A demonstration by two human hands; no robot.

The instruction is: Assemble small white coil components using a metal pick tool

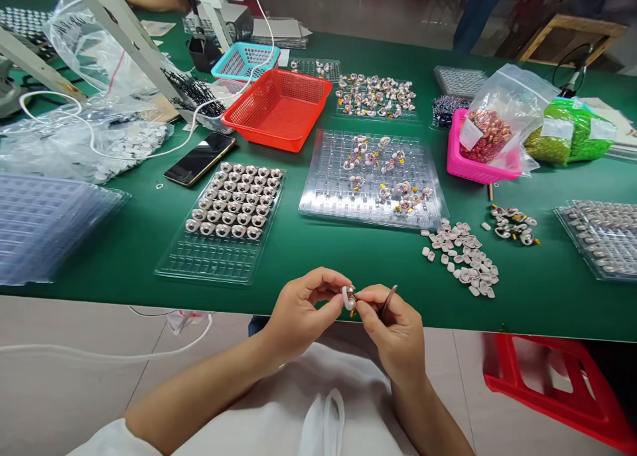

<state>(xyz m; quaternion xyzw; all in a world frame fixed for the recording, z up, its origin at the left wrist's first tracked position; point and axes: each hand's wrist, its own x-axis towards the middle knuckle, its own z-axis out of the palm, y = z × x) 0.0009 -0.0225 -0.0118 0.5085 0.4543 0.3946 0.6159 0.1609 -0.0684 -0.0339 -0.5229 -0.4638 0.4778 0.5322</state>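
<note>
Above the table's front edge, my left hand pinches a small white and silver earbud-like part between thumb and fingers. My right hand is closed round a thin dark tool, seemingly tweezers, and its thumb and fingertip meet at the part's right side. A bit of yellow shows under the part. Beyond my hands, a clear tray bears several similar parts with yellow tabs. Small white caps lie loose to the right. To the left, a clear tray carries rows of silver shells.
Behind are a red basket, a blue basket and a phone. A pink basket holds a bag of copper-coloured pieces. Stacked clear trays lie left. Below the table at right is a red stool.
</note>
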